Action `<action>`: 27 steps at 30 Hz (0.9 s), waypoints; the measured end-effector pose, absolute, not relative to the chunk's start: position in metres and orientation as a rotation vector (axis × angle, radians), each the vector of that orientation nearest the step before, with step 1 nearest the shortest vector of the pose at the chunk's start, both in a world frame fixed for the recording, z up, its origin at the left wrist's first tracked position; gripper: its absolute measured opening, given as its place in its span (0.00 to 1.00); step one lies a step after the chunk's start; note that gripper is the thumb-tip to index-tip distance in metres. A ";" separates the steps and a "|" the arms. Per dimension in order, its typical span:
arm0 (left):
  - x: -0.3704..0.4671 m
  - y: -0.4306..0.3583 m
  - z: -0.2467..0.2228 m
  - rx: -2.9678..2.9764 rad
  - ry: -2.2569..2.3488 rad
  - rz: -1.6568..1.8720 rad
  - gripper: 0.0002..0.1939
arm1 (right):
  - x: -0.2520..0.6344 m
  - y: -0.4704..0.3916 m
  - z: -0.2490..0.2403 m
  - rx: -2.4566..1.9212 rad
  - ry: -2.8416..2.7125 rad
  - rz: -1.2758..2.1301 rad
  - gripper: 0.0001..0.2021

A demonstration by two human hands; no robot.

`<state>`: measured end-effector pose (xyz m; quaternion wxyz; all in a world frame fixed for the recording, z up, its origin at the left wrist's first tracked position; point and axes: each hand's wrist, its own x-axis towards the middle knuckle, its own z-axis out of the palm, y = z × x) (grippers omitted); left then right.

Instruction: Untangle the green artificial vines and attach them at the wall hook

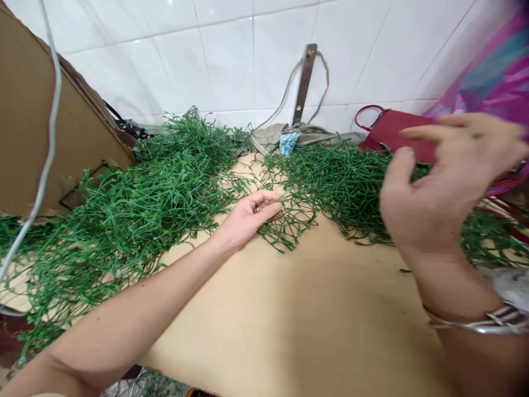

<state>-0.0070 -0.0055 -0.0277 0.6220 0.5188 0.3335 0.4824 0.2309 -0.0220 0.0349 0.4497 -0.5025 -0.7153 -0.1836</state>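
Observation:
My left hand (256, 214) reaches to the middle of the table, thumb and fingers pinched on a thin green stem that looks like artificial greenery. A small tangle of such stems (291, 223) lies just under and beside its fingertips. Raised closer to the camera at the right, my right hand (450, 176) has its thumb and index finger spread, with nothing visible between them; it is slightly blurred. A big heap of green stems (152, 193) spreads to the left of my left hand. Another pile of green stems (343, 184) lies to the right, partly behind my right hand.
A blue-patterned cup (288, 142) and grey cloth (266, 138) sit by the tiled wall (227, 55). A metal bar (305, 82) stands there. A cardboard box (53, 127) and white cable (53, 110) are left; a red bag (397, 129) and pink plastic bag (487, 77) right.

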 end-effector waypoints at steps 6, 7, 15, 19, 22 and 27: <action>-0.007 -0.007 -0.024 1.250 0.787 1.117 0.14 | 0.183 -0.033 0.007 -1.152 -1.799 -0.002 0.07; -0.007 -0.007 -0.023 1.258 0.808 1.125 0.14 | 0.178 -0.035 0.006 -1.178 -1.793 0.101 0.07; -0.008 -0.005 -0.021 1.230 0.850 1.155 0.15 | 0.172 -0.035 0.007 -1.260 -1.629 0.532 0.08; -0.009 -0.006 -0.019 1.200 0.838 1.137 0.17 | 0.173 -0.029 -0.001 -1.227 -1.523 0.846 0.13; -0.009 -0.005 -0.019 1.190 0.843 1.155 0.17 | 0.174 -0.024 -0.011 -1.167 -1.369 1.070 0.21; -0.010 -0.005 -0.021 1.179 0.836 1.147 0.17 | 0.177 -0.021 -0.018 -1.149 -1.362 1.108 0.22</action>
